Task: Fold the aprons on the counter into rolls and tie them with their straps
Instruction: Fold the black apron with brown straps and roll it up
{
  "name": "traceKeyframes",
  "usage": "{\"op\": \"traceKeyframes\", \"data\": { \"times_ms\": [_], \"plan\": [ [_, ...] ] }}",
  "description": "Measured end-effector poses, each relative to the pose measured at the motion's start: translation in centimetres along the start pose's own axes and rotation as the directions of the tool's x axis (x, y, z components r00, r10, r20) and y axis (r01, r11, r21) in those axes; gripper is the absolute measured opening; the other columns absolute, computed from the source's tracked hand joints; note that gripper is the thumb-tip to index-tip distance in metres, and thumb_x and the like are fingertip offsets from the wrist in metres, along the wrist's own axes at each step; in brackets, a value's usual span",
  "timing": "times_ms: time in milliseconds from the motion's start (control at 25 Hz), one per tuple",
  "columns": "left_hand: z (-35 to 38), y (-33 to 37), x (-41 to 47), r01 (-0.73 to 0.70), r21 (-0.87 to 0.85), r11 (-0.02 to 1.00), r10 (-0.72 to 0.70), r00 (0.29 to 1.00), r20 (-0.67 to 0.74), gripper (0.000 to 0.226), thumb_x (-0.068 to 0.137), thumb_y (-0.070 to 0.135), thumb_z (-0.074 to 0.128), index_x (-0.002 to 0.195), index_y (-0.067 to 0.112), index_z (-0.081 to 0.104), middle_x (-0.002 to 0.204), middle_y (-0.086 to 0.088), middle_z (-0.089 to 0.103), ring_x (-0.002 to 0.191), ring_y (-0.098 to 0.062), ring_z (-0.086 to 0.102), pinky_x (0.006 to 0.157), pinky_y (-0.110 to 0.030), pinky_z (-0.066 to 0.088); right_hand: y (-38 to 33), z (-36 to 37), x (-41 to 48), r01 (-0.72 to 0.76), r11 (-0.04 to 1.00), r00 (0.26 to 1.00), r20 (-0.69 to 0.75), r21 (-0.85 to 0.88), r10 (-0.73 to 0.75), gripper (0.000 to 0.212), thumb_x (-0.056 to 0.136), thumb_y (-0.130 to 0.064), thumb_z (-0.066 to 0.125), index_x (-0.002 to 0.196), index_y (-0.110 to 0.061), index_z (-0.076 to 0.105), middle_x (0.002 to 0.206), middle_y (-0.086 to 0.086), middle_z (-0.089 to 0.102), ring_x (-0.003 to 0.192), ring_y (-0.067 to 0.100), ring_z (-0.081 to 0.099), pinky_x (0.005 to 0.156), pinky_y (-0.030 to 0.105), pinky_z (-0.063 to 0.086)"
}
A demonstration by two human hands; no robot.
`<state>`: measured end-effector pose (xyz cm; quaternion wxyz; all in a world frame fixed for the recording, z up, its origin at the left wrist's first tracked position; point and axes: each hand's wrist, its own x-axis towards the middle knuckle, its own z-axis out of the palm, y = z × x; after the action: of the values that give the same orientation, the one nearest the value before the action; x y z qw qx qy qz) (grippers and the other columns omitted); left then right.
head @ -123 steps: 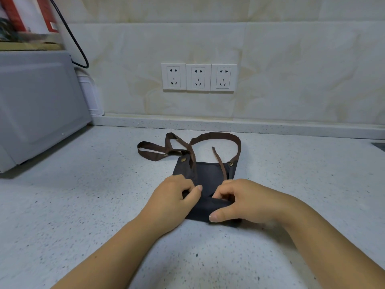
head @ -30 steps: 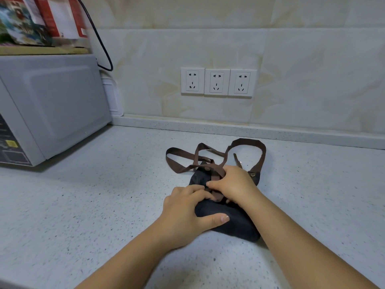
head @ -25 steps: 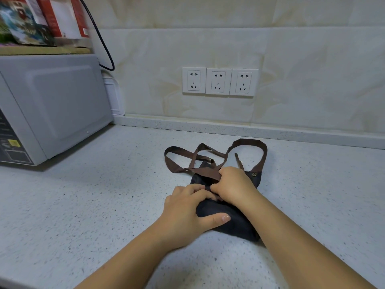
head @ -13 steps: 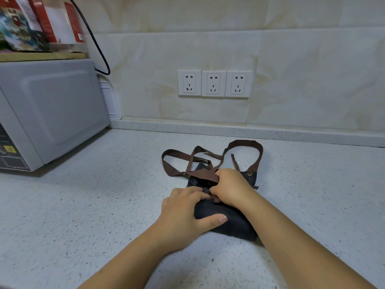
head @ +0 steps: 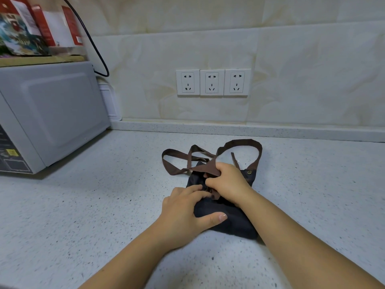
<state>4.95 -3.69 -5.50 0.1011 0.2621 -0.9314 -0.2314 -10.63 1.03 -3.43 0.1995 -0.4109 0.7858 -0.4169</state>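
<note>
The right hand (head: 228,184) now draws the flat brown strap (head: 205,169) tauter, fingers clenched on it. The left hand (head: 183,213) grips the soft, dark apron roll (head: 233,224) on the speckled counter (head: 83,215).

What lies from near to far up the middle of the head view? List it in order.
left hand → right hand → brown strap → counter's back ledge → wall sockets. The apron roll lies under both hands, so it is left out.
</note>
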Motion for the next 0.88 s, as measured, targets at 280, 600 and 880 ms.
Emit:
{"op": "traceKeyframes", "data": {
  "times_ms": [280, 600, 880],
  "plan": [
    [0.1, 0.0, -0.2, -0.038, -0.11, 0.993, 0.03, 0.997, -0.068, 0.085, 0.074, 0.075, 0.057, 0.144, 0.034, 0.034, 0.139, 0.023, 0.034, 0.128, -0.004, 0.033, 0.11, -0.029, 0.029, 0.2, -0.9, -0.7, -0.028, 0.84, 0.991, 0.123, 0.542, -0.047, 0.014, 0.087, -0.008, 0.067, 0.101, -0.01, 0.068, 0.091, 0.01, 0.074, 0.082, 0.019, 0.071, 0.08, 0.035, 0.057],
    [0.2, -0.1, -0.3, 0.025, -0.247, 0.969, -0.06, 0.989, -0.133, 0.122, 0.057, 0.079, 0.066, 0.151, 0.017, 0.02, 0.132, 0.023, 0.014, 0.131, -0.004, 0.029, 0.11, -0.021, 0.033, 0.7, -1.9, -0.3, 0.173, 0.985, 0.985, 0.023, -0.025, -0.172, 0.036, 0.084, -0.059, 0.058, 0.108, -0.033, 0.063, 0.109, -0.018, 0.058, 0.105, 0.002, 0.052, 0.086, 0.021, 0.04],
    [0.2, -0.1, -0.2, 0.091, 0.038, 0.995, -0.085, 0.986, -0.146, 0.129, 0.044, 0.101, 0.027, 0.148, 0.024, 0.025, 0.128, 0.013, 0.025, 0.125, -0.009, 0.028, 0.108, -0.028, 0.031, 2.7, -5.3, 1.0, -0.217, 0.893, 0.952, -0.289, -0.395, 0.103, 0.019, 0.087, -0.028, 0.057, 0.071, -0.018, 0.055, 0.069, -0.002, 0.054, 0.064, 0.017, 0.051, 0.058, 0.026, 0.038]
  ]
}}
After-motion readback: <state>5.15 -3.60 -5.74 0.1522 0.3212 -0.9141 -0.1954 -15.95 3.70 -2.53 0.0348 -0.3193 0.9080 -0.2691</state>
